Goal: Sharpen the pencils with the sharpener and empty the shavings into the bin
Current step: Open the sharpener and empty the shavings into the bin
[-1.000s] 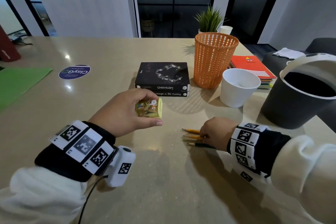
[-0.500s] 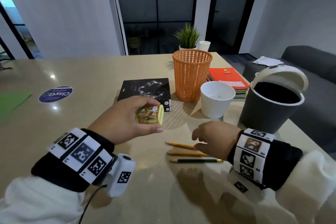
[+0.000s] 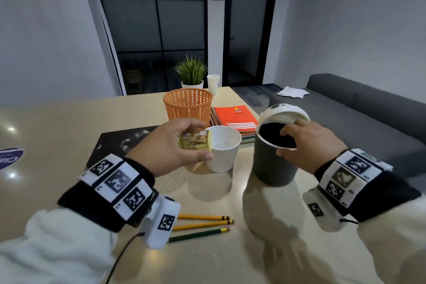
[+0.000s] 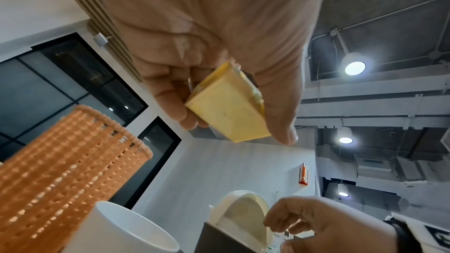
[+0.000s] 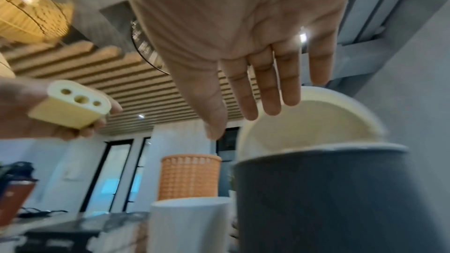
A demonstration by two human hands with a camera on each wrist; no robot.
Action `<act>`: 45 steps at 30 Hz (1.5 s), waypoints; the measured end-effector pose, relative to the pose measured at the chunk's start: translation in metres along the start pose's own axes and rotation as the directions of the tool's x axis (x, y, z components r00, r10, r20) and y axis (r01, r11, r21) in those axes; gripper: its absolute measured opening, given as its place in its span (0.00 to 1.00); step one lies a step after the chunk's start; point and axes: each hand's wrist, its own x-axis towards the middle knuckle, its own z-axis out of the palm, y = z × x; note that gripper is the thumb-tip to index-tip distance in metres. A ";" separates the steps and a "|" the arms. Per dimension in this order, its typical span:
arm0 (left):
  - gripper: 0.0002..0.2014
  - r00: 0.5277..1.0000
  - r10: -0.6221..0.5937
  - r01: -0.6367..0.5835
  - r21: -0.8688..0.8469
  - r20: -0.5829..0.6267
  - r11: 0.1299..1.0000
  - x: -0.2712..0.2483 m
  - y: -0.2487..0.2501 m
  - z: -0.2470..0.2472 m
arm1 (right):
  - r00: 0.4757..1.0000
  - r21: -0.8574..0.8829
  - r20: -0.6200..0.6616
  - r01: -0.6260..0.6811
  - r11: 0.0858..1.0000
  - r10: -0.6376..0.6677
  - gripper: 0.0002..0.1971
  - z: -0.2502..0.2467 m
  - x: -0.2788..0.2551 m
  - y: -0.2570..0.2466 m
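Observation:
My left hand (image 3: 204,142) grips a yellow box-shaped sharpener (image 3: 192,143) above the table, just left of a white cup. The right wrist view shows three holes in the sharpener's (image 5: 70,107) end face. My right hand (image 3: 283,142) hovers at the open mouth of the dark grey bin (image 3: 272,168), and the bin's white lid (image 3: 283,110) is tilted up. The fingers (image 5: 270,91) are straight and hold nothing. Three pencils (image 3: 202,225), two yellow and one green, lie side by side on the table near me. The left wrist view shows the sharpener (image 4: 228,109) between thumb and fingers.
A white cup (image 3: 222,147) stands between the sharpener and the bin. Behind it are an orange mesh basket (image 3: 187,106), red notebooks (image 3: 235,117) and black books (image 3: 122,143). A potted plant (image 3: 191,74) sits at the table's far end. A grey sofa (image 3: 368,117) lies beyond the right edge.
My right hand left the pencils and rose to the bin's mouth. My left hand lifted the sharpener up and to the right, towards the cup and bin. The head view tilted up.

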 end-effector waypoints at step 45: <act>0.27 0.993 0.057 0.008 -0.553 0.099 0.833 0.017 0.030 0.084 | 0.968 0.605 -0.060 0.230 0.763 -0.244 0.21 0.000 -0.044 -0.014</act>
